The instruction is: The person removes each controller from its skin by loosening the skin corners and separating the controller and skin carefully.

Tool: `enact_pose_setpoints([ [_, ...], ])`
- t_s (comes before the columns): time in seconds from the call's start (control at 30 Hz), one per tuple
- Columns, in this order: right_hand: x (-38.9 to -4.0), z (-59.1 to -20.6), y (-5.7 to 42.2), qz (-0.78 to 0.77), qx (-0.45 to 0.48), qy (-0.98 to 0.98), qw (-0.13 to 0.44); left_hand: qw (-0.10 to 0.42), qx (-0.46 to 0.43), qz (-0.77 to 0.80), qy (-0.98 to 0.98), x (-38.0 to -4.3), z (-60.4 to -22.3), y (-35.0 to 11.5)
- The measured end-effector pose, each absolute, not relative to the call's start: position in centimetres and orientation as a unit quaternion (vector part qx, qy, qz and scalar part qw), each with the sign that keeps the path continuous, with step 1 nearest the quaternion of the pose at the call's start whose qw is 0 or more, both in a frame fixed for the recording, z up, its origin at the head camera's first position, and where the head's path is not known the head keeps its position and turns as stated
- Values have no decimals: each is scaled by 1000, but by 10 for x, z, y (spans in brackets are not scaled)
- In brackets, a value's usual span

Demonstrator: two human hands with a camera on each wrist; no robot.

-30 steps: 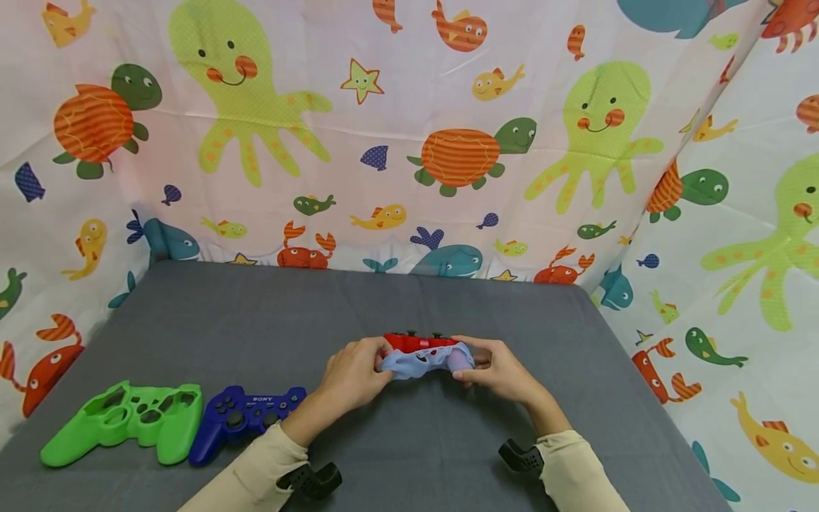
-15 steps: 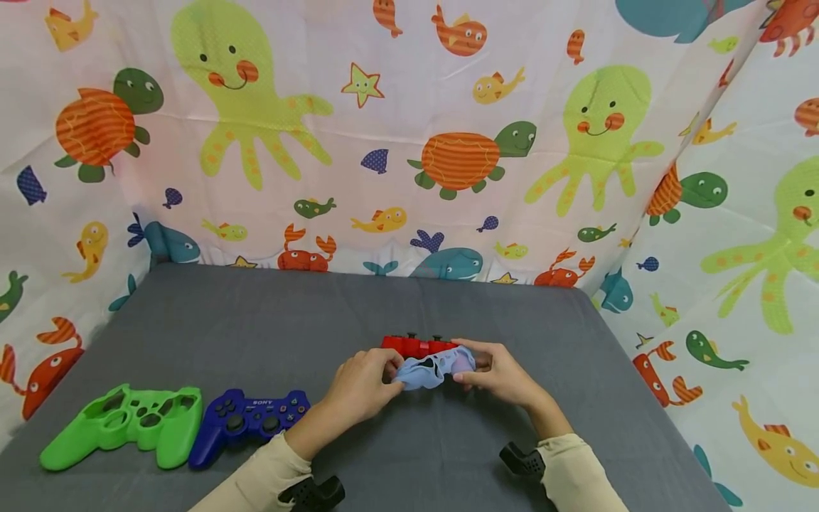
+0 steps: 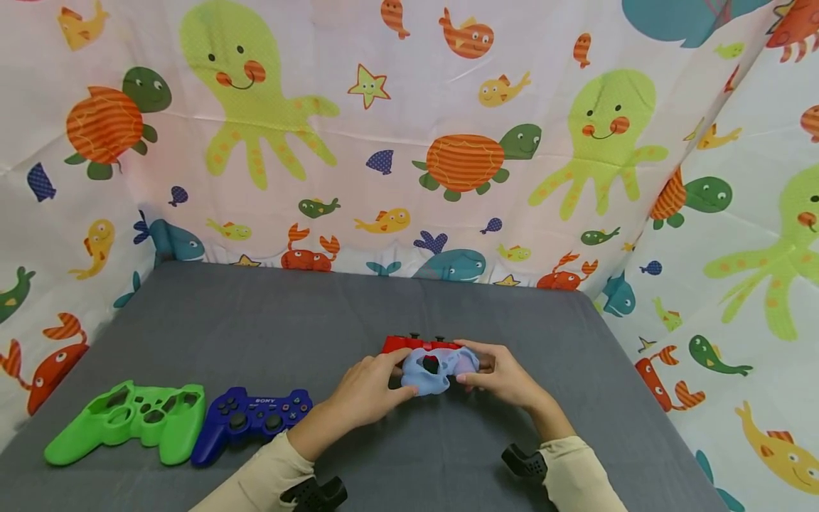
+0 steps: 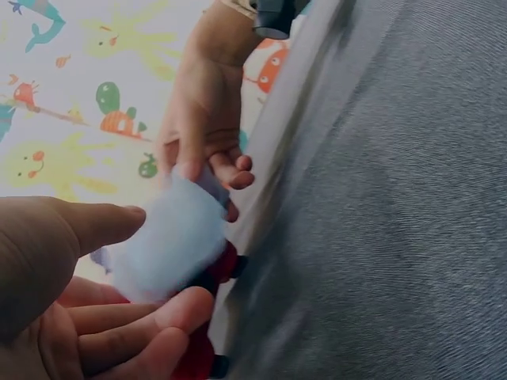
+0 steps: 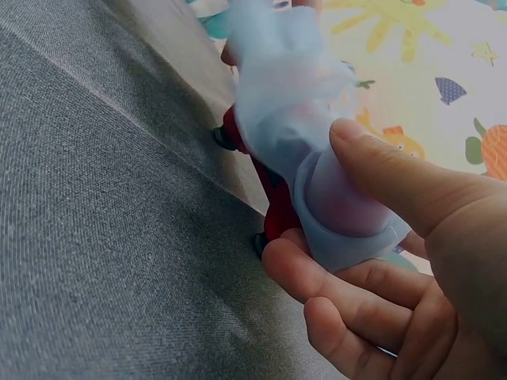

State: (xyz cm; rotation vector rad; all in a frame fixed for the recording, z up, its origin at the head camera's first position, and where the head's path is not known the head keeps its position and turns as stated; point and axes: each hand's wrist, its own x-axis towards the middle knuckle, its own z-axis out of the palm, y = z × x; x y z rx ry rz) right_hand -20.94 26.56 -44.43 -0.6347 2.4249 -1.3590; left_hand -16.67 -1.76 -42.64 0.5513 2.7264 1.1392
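A red game controller (image 3: 398, 343) is held off the table in front of me, its thumbsticks facing the far side. A light blue, soft silicone controller cover (image 3: 427, 375) hangs partly over it. My right hand (image 3: 505, 371) grips the covered right handle, thumb on the near face and fingers beneath, as the right wrist view shows with the cover's rim (image 5: 305, 194) around that handle. My left hand (image 3: 365, 390) pinches the loose left part of the cover between thumb and fingers. The controller's left handle is hidden behind cover and fingers.
On the grey table (image 3: 307, 306) at the left lie a bright green controller cover (image 3: 173, 441) and a blue Sony controller (image 3: 210, 442), side by side. Printed sea-animal cloth (image 3: 397, 64) closes off the back and sides.
My left hand has moved slightly right and nearer me. The cover's left part has come away from the controller's left side and now bulges open. The right hand has barely moved.
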Motion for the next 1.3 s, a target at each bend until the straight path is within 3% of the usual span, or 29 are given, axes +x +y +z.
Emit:
enact_pose_setpoints([
  [0.27, -209, -445, 268, -464, -239, 841, 143, 80, 185, 414, 888, -171, -417, -31],
  [0.63, -211, -445, 270, -460, -247, 840, 146, 4, 120, 452, 884, -184, -417, -42],
  [0.93, -211, -447, 273, -468, -262, 829, 159, 114, 126, 475, 863, -187, -441, -38],
  [1.3, -211, -442, 275, -476, -259, 820, 181, 152, 109, 554, 812, -194, -447, -34],
])
